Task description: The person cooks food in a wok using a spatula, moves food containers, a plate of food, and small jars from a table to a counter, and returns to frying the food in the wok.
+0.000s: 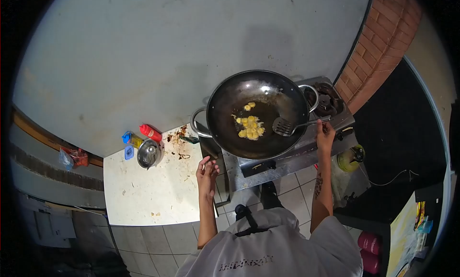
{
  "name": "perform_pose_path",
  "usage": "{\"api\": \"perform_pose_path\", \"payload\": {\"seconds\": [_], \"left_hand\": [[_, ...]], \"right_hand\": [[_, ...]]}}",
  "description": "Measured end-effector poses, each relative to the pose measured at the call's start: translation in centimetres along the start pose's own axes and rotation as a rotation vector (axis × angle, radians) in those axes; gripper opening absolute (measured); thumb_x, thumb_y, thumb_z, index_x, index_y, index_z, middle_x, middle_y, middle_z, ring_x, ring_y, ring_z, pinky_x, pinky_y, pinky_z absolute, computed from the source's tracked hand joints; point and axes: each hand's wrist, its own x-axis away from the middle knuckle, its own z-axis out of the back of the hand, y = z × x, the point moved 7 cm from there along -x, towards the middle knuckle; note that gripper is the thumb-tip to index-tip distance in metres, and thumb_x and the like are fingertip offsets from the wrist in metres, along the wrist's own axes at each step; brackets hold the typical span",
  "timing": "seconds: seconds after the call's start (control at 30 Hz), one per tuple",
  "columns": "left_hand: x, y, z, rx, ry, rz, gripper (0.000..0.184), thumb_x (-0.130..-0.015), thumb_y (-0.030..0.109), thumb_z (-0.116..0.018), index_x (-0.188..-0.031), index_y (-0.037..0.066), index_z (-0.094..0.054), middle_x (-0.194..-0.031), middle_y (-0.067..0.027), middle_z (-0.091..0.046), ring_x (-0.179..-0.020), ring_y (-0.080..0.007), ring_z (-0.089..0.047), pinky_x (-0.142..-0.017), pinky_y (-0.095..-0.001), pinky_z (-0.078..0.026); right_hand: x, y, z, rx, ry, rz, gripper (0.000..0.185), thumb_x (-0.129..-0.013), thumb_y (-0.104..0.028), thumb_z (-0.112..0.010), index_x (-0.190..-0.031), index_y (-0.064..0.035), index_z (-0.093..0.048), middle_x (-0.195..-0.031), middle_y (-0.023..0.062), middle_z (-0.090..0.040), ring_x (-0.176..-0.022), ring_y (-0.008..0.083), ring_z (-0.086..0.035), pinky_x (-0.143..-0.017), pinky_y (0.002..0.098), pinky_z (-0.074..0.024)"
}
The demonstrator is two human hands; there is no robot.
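A large dark wok [230,92] with two metal loop handles sits on the gas stove [287,155]. Several yellow pieces of food [251,128] lie clumped in the oil at its bottom, with a smaller bit apart from the clump. My right hand [325,134] is closed around the handle of a slotted spatula [283,127], whose blade rests inside the wok on the right. Below the wok's left handle, my left hand [207,174] hangs near the white table's edge, fingers loosely bent and apart, holding nothing.
On the stained white table [143,195] stand a metal bowl [149,154] with a spoon-like utensil, a red squeeze bottle [150,132] and a blue-and-yellow packet [132,139]. A second burner [328,102] is at the right. A green gas cylinder [350,159] stands below the stove.
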Motion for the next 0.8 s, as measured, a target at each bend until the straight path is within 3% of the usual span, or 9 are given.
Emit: {"api": "perform_pose_path", "payload": {"seconds": [0.1,0.17,0.3,0.37,0.4,0.5,0.53,0.77,0.8], "left_hand": [[-1.5,0.1,-0.9,0.009,0.042,-0.039,0.027,-0.094,0.014,-0.058,-0.12,0.007,-0.054,-0.099,-0.0052,-0.062,-0.083,-0.0123,-0.059,-0.077,-0.0277,-0.05],[-2.2,0.6,-0.9,0.033,0.093,-0.086,0.028,-0.093,0.013,-0.058,-0.12,0.007,-0.053,-0.097,-0.0046,-0.062,-0.081,-0.0119,-0.059,-0.077,-0.0278,-0.05],[-3.5,1.4,-0.7,0.009,0.159,-0.165,0.031,-0.092,0.013,-0.057,-0.123,0.009,-0.05,-0.101,-0.0048,-0.056,-0.086,-0.0132,-0.054,-0.08,-0.0324,-0.046],[-4.4,1.9,-0.4,-0.014,0.167,-0.201,0.032,-0.092,0.017,-0.058,-0.123,0.009,-0.051,-0.103,-0.0045,-0.056,-0.09,-0.0142,-0.054,-0.084,-0.0338,-0.045],[-4.8,2.4,-0.3,-0.062,0.207,-0.225,0.032,-0.092,0.018,-0.058,-0.123,0.009,-0.051,-0.104,-0.0049,-0.056,-0.091,-0.0145,-0.054,-0.085,-0.0336,-0.045],[-5.5,4.0,0.0,-0.203,0.285,-0.259,0.035,-0.094,0.022,-0.055,-0.125,0.007,-0.049,-0.109,-0.0077,-0.057,-0.095,-0.0148,-0.055,-0.086,-0.0325,-0.044],[-5.6,4.5,0.1,-0.214,0.294,-0.281,0.034,-0.094,0.022,-0.055,-0.125,0.007,-0.049,-0.11,-0.0078,-0.057,-0.095,-0.0146,-0.055,-0.086,-0.0321,-0.044],[-5.1,7.0,0.4,-0.324,0.349,-0.321,0.036,-0.094,0.023,-0.056,-0.125,0.007,-0.049,-0.104,-0.0045,-0.059,-0.095,-0.0114,-0.056,-0.088,-0.0312,-0.042],[-5.2,7.5,0.3,-0.336,0.34,-0.343,0.032,-0.094,0.023,-0.057,-0.122,0.008,-0.052,-0.102,-0.0028,-0.06,-0.091,-0.0101,-0.054,-0.083,-0.0281,-0.042]], "right_hand": [[-0.6,-1.2,-0.3,-0.014,-0.056,0.013,0.022,-0.092,-0.022,-0.063,-0.085,-0.0021,-0.058,-0.059,-0.004,-0.046,-0.05,0.0036,-0.042,-0.042,0.0228,-0.0314],[-0.8,-3.5,-0.6,0.022,-0.091,0.095,0.02,-0.091,-0.014,-0.062,-0.083,0.0042,-0.059,-0.072,0.0051,-0.059,-0.063,0.0084,-0.047,-0.057,0.0272,-0.0386],[-1.5,-7.9,-2.8,0.052,-0.231,0.115,0.016,-0.089,-0.011,-0.062,-0.084,0.0041,-0.057,-0.075,0.0081,-0.058,-0.064,0.012,-0.05,-0.058,0.0278,-0.0399],[-1.7,-10.2,-4.9,0.246,-0.305,0.298,0.016,-0.087,-0.009,-0.062,-0.084,0.0052,-0.055,-0.08,0.0117,-0.054,-0.067,0.0175,-0.054,-0.059,0.0308,-0.0423],[-1.3,-11.4,-5.9,0.209,-0.37,0.307,0.016,-0.087,-0.009,-0.061,-0.089,0.0048,-0.053,-0.085,0.016,-0.051,-0.073,0.0286,-0.058,-0.061,0.0356,-0.0441],[-1.0,-11.4,-8.9,0.24,-0.455,0.423,0.018,-0.087,-0.01,-0.06,-0.094,0.0046,-0.052,-0.085,0.0209,-0.055,-0.074,0.0364,-0.059,-0.061,0.0408,-0.0445],[-0.8,-11.5,-9.5,0.229,-0.518,0.333,0.017,-0.087,-0.008,-0.059,-0.096,0.0042,-0.051,-0.082,0.0233,-0.059,-0.072,0.0414,-0.06,-0.06,0.0431,-0.0447],[-2.5,-11.7,-10.7,0.197,-0.543,0.317,0.01,-0.086,-0.002,-0.056,-0.094,0.0021,-0.051,-0.072,0.0179,-0.062,-0.062,0.0319,-0.064,-0.055,0.0362,-0.0462],[-2.4,-11.8,-11.3,0.199,-0.545,0.319,0.01,-0.086,-0.002,-0.056,-0.094,0.0021,-0.051,-0.072,0.0179,-0.062,-0.062,0.0319,-0.064,-0.055,0.0362,-0.0462]]}}
